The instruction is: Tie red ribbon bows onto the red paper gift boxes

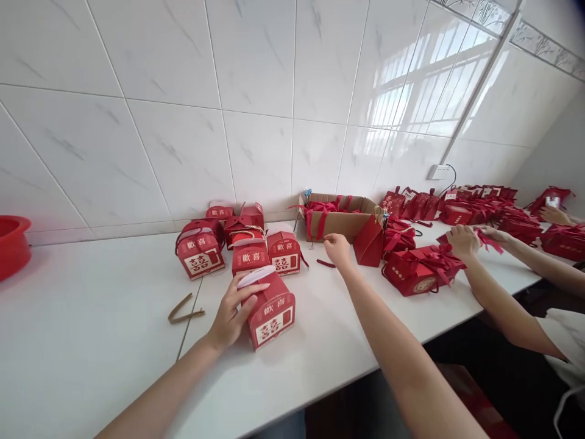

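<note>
My left hand [232,310] grips the side of a red gift box [273,311] with a white label that lies on the white table [91,341] in front of me, fingers curled round its white handle end. My right hand [339,249] reaches out to the cardboard box [342,221] full of red ribbons; its fingers are pinched near the box's front edge, and what they hold is too small to make out. A short red ribbon piece [325,263] lies just left of that hand.
Several closed red gift boxes [247,244] stand near the wall. Brown tongs [184,310] lie left of my box. A red basin [13,244] sits at the far left edge. Another person's hands [464,241] work on ribboned boxes [423,268] at right, with more piled behind.
</note>
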`<state>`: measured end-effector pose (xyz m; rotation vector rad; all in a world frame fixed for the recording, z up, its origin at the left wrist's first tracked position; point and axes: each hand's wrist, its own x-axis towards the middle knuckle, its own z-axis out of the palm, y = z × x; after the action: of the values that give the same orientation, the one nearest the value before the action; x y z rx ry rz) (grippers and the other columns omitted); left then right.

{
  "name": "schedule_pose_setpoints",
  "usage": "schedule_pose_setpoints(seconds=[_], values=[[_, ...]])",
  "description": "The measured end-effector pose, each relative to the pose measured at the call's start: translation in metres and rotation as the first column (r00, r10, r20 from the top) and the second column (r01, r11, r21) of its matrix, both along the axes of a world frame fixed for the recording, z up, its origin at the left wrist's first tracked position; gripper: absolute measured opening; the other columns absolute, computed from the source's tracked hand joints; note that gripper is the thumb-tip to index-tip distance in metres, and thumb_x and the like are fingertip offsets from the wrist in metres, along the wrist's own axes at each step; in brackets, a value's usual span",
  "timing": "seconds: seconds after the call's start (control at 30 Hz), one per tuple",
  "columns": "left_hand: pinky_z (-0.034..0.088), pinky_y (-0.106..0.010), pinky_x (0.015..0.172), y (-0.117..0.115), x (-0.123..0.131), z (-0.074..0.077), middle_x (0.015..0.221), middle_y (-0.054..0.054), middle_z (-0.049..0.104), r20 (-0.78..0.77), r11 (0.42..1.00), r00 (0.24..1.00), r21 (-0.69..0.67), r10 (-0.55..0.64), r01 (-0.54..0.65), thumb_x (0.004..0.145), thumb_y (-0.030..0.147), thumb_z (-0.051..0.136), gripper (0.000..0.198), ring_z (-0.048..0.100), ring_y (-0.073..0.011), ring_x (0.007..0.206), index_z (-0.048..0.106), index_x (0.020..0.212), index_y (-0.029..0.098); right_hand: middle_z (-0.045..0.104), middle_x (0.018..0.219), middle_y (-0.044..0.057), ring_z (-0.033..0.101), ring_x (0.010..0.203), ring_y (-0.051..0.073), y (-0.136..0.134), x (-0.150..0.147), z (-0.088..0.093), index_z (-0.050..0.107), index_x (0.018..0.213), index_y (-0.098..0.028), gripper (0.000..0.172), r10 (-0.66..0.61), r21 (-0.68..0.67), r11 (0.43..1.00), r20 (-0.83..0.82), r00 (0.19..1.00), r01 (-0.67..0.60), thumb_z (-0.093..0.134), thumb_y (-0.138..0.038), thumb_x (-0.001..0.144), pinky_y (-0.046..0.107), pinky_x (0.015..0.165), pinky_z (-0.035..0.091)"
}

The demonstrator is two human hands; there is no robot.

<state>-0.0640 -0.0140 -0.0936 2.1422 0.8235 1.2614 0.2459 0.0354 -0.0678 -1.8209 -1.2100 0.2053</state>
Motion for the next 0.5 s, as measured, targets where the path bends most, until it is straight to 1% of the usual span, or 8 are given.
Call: schedule_pose_setpoints(seconds=[0.1,0.17,0.23,0.33,0.43,0.5], values=[[0.043,-0.047,0.102,0.003,0.000,-0.004,0.127,-0.009,0.051,0.016,0.999,1.000,0.036,0.011,-0.012,0.090,0.046,0.045,0.035,0.051,-0.0280,0.118,0.072,0.104,0.029,0.069,0.084,0.006,0.060,0.068,0.017,0.034,0.007,0.010,0.069,0.101,-0.016,0.038,-0.001,0.049,0.999,-0.146,0.989,0.008,0.040,-0.022,0.077,0.027,0.062,0.044],[0.046,-0.046,0.099,0.005,0.000,-0.007,0.128,-0.009,0.051,0.006,0.999,1.000,0.044,0.017,-0.018,0.090,0.044,0.045,0.033,0.051,-0.0284,0.119,0.071,0.106,0.030,0.069,0.077,0.005,0.059,0.064,0.017,0.051,0.007,0.009,0.071,0.097,-0.016,0.038,0.022,0.079,0.997,-0.231,0.973,-0.004,0.041,-0.024,0.075,0.027,0.060,0.044],[0.047,-0.045,0.097,0.005,0.000,-0.009,0.128,-0.010,0.051,0.003,0.999,1.000,0.045,0.016,-0.016,0.091,0.042,0.045,0.034,0.050,-0.0282,0.120,0.071,0.107,0.029,0.071,0.080,0.006,0.061,0.069,0.018,0.062,0.007,0.003,0.073,0.094,-0.015,0.036,0.050,0.107,0.994,-0.300,0.953,-0.019,0.045,-0.025,0.073,0.027,0.063,0.045],[0.047,-0.044,0.098,0.003,0.001,-0.009,0.129,-0.009,0.051,0.009,0.999,1.000,0.050,0.009,-0.009,0.092,0.040,0.043,0.034,0.048,-0.0274,0.121,0.070,0.109,0.028,0.072,0.092,0.008,0.063,0.081,0.019,0.070,0.009,-0.009,0.073,0.096,-0.014,0.037,0.083,0.127,0.991,-0.373,0.924,-0.038,0.048,-0.027,0.072,0.026,0.070,0.047],[0.045,-0.043,0.098,0.003,0.002,-0.007,0.129,-0.009,0.051,-0.002,0.999,1.000,0.053,-0.002,0.002,0.093,0.039,0.043,0.034,0.047,-0.0269,0.121,0.069,0.111,0.027,0.072,0.100,0.007,0.064,0.086,0.019,0.071,0.014,-0.016,0.073,0.099,-0.017,0.037,0.090,0.119,0.992,-0.399,0.913,-0.046,0.050,-0.027,0.071,0.026,0.073,0.048],[0.045,-0.042,0.098,0.004,0.002,-0.006,0.128,-0.009,0.051,-0.015,0.998,1.000,0.051,-0.021,0.022,0.093,0.037,0.044,0.033,0.049,-0.0263,0.119,0.068,0.111,0.026,0.072,0.099,0.007,0.064,0.085,0.019,0.070,0.016,-0.018,0.073,0.097,-0.018,0.036,0.082,0.112,0.993,-0.391,0.917,-0.041,0.052,-0.025,0.069,0.027,0.073,0.048]])
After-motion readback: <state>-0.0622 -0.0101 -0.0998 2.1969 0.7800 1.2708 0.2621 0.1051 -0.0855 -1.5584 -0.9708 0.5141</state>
